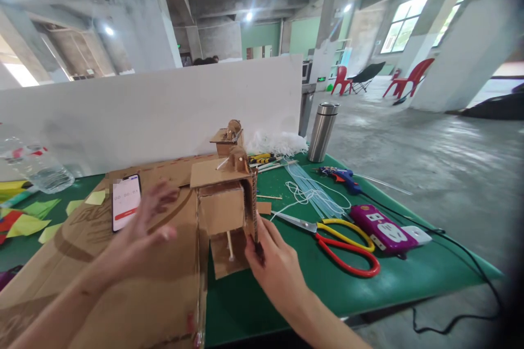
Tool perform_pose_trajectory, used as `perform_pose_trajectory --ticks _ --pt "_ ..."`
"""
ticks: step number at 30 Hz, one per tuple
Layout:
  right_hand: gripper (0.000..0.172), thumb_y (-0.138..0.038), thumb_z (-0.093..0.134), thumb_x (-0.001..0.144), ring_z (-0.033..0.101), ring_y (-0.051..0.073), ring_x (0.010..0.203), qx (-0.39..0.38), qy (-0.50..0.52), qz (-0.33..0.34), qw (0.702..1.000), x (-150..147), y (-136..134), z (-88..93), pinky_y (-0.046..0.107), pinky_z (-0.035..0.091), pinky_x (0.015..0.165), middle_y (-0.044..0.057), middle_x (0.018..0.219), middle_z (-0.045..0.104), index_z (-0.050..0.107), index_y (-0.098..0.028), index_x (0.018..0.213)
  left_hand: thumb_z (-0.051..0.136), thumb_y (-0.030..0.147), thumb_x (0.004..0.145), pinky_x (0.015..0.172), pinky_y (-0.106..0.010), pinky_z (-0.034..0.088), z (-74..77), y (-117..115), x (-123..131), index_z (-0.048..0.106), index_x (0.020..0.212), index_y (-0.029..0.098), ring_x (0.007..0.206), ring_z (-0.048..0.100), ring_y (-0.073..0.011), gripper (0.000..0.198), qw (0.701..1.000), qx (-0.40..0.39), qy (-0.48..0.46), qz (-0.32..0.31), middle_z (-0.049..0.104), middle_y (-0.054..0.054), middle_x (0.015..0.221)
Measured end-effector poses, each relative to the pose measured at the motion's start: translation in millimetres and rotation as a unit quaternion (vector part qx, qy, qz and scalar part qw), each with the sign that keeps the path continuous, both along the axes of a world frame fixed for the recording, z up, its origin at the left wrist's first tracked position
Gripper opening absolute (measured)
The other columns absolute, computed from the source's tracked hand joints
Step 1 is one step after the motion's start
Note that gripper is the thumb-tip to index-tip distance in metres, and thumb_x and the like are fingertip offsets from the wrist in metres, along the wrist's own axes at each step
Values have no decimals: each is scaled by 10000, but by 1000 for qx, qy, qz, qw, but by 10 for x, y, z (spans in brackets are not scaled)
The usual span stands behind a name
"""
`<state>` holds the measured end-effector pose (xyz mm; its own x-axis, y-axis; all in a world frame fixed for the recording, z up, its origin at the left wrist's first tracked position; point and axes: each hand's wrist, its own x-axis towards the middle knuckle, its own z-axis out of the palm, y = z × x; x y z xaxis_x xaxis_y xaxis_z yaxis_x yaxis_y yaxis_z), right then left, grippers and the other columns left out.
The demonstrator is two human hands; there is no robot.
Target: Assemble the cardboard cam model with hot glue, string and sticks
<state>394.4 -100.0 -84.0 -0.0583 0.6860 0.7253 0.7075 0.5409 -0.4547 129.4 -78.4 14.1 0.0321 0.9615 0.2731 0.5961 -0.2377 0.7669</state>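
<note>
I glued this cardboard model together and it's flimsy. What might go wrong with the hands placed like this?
1. The right hand pinches the cardboard model at one lower wall edge; the top-heavy upper pieces might tilt or buckle.
2. The left hand hovers open, blurred, beside the phone; it may knock it.
3. Scissors lie open near the right wrist.

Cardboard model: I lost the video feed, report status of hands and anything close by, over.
Right hand pinching cardboard model at its lower right edge. Left hand open, hovering left of it. Scissors lie right, apart.
</note>
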Motion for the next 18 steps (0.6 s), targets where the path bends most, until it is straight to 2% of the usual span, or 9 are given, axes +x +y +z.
perform_pose_trajectory --ticks 2,3,4,6,9,14,18 --pt "669 -167 416 939 733 293 951 -4 6 -1 1000 -99 -37 2 410 656 714 127 1180 689 225 -273 1571 798 654 617 1071 -479 445 -151 -125 356 279 1514 321 1305 512 -353 1088 992 -54 -21 -111 502 -106 1473" --pt "694 -171 416 944 731 298 961 -5 8 -1 1000 -139 -54 3 416 657 708 134 1197 680 170 -281 1585 824 611 617 1089 -502 421 -219 -158 494 236 1526 325 1334 481 -366 1119 984 -76 -52 -156 450 -121 1514" --pt "715 -176 414 951 728 305 971 -4 8 -1 1000 -171 -68 2 425 658 707 143 1214 671 119 -287 1593 833 610 603 1083 -509 426 -279 -169 600 222 1521 331 1344 471 -373 1138 978 -74 -100 -167 444 -126 1516" --pt "748 -190 412 964 717 323 1009 1 1 3 1000 -218 -83 -8 451 654 725 165 1244 650 29 -296 1597 849 598 583 1105 -510 396 -372 -141 722 239 1492 308 1349 468 -367 1132 974 -64 -177 -122 514 -134 1447" --pt "770 -209 411 978 698 337 1061 2 -12 21 1000 -241 -70 -51 470 648 753 186 1266 631 -44 -290 1594 875 535 576 1076 -509 427 -446 -34 759 276 1439 258 1268 552 -354 1087 971 -75 -209 -87 603 -147 1325" --pt "768 -210 435 971 634 316 1192 -32 -12 77 996 -138 -41 -127 463 616 885 162 1326 594 -5 -307 1593 897 454 567 1074 -511 434 -515 95 781 346 1323 227 1215 597 -329 962 970 -72 -223 -57 628 -148 1278" --pt "830 -253 538 927 538 288 1316 -82 -49 143 985 29 -119 -133 433 567 986 132 1480 490 43 -296 1592 876 510 571 994 -471 515 -587 132 808 384 1273 220 1161 637 -327 905 966 -74 -243 -55 662 -143 1231"
